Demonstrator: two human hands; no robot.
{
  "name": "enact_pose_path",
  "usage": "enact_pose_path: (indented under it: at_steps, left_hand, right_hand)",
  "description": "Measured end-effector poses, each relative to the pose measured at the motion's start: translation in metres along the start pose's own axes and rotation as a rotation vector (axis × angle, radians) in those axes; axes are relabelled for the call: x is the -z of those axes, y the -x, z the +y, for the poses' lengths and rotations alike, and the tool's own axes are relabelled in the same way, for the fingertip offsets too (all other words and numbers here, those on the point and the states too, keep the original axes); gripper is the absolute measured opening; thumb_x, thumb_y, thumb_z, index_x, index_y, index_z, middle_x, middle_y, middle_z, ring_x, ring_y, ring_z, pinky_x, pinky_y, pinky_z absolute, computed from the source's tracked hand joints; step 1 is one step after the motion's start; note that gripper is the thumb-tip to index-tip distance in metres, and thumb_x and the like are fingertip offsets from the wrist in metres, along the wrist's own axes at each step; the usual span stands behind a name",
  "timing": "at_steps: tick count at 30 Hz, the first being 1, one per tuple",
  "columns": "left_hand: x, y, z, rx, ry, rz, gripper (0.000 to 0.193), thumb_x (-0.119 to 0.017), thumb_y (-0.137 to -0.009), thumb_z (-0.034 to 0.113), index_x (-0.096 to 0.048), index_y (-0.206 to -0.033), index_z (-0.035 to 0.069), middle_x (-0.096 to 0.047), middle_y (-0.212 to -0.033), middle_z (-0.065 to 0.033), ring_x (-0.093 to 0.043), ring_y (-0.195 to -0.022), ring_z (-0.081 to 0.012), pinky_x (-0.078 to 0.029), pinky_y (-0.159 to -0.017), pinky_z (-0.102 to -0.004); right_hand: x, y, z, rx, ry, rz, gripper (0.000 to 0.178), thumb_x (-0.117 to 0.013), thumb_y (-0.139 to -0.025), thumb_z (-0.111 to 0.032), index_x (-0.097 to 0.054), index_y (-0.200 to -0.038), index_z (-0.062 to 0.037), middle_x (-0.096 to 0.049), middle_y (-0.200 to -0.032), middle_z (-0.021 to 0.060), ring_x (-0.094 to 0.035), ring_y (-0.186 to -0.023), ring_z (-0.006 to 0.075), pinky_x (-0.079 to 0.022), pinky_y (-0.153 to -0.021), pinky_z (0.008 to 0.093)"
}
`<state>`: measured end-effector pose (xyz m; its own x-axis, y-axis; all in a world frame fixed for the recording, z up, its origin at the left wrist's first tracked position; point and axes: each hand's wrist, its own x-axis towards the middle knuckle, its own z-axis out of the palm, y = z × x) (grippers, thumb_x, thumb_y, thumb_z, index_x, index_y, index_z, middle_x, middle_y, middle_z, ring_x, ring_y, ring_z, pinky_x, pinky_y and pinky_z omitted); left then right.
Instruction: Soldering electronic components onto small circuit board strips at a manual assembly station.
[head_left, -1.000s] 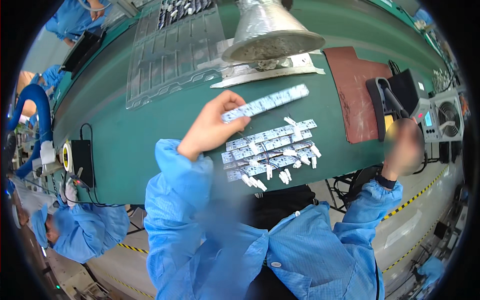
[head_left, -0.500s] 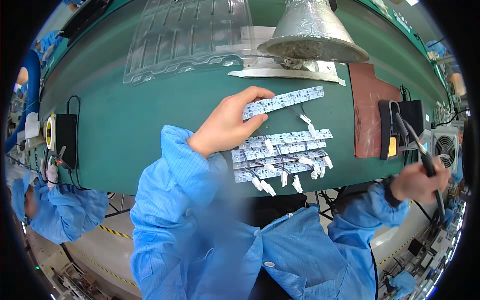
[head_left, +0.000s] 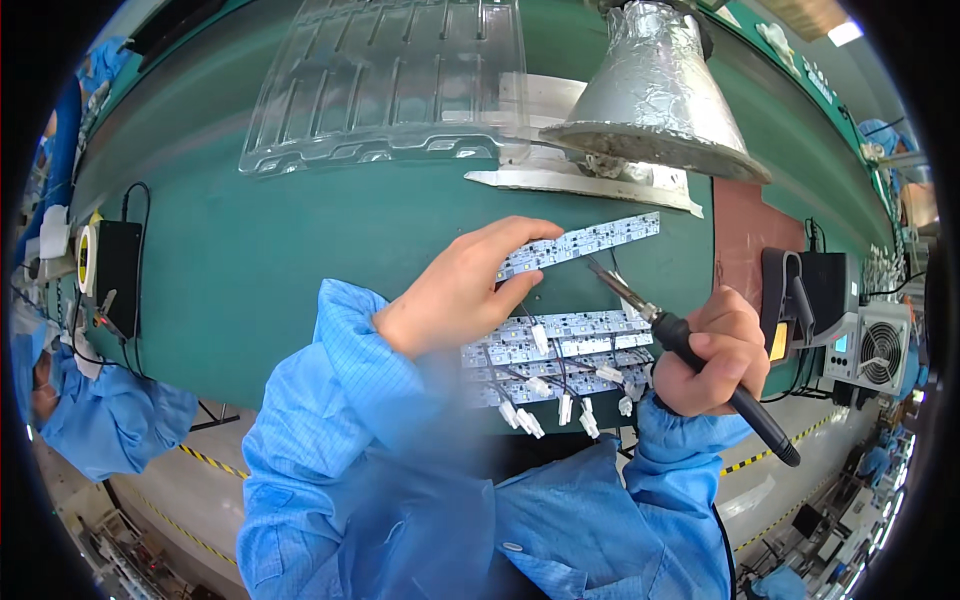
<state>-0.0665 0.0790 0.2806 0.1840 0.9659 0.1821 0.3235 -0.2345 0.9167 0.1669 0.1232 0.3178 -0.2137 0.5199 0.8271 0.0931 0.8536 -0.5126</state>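
Observation:
My left hand (head_left: 475, 280) pinches the left end of a white circuit board strip (head_left: 600, 237), thumb below and fingers above. The strip tilts up toward the right, with thin dark wires at its lower edge. In my right hand (head_left: 712, 358) is a soldering iron (head_left: 690, 345) with a black handle. Its metal tip points up and left, close under the strip; I cannot tell whether they touch. Just below lie several more circuit board strips (head_left: 500, 352) in a stack, their dark wires ending in white connectors (head_left: 527, 422). The iron and right hand hide part of the stack's right end.
Behind the strips stand a clear plastic tray (head_left: 385, 110) and a foil-covered fume hood (head_left: 665, 90). At right are a brown mat (head_left: 738, 230), an iron stand (head_left: 785, 290) and a box with a fan (head_left: 870, 345). A black box (head_left: 115, 280) sits far left, near another person's blue sleeve (head_left: 110, 420).
My right hand has brought the soldering iron in from the far right to just under the held strip. The left hand keeps its grip on the strip. The whole view has shifted slightly.

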Motion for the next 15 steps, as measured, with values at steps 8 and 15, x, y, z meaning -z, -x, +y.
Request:
enact_pose_path:
  at_steps: [8,15]
  left_hand:
    - [0.0,-0.001,0.0,0.009,-0.009,-0.005,0.039,-0.063,-0.086,0.0,-0.056,-0.124,-0.002,-0.062,-0.119,-0.0184,-0.06,-0.114,-0.0342,-0.047,-0.097,-0.0379]
    - [0.0,-0.001,-0.001,-0.015,-0.009,0.005,0.04,-0.064,-0.085,-0.001,-0.057,-0.124,-0.002,-0.062,-0.118,-0.0189,-0.061,-0.112,-0.0355,-0.048,-0.095,-0.0389]
  right_hand:
    - [-0.017,-0.006,0.003,-0.016,0.035,-0.066,0.029,-0.05,-0.095,-0.019,-0.046,-0.071,-0.004,-0.041,-0.049,0.0036,-0.035,-0.041,0.0142,-0.024,-0.04,0.0302]
    - [-0.018,-0.008,0.006,-0.054,0.05,-0.132,0.029,-0.053,-0.093,-0.018,-0.046,-0.07,-0.0038,-0.041,-0.048,0.0044,-0.035,-0.04,0.0152,-0.024,-0.04,0.0319]
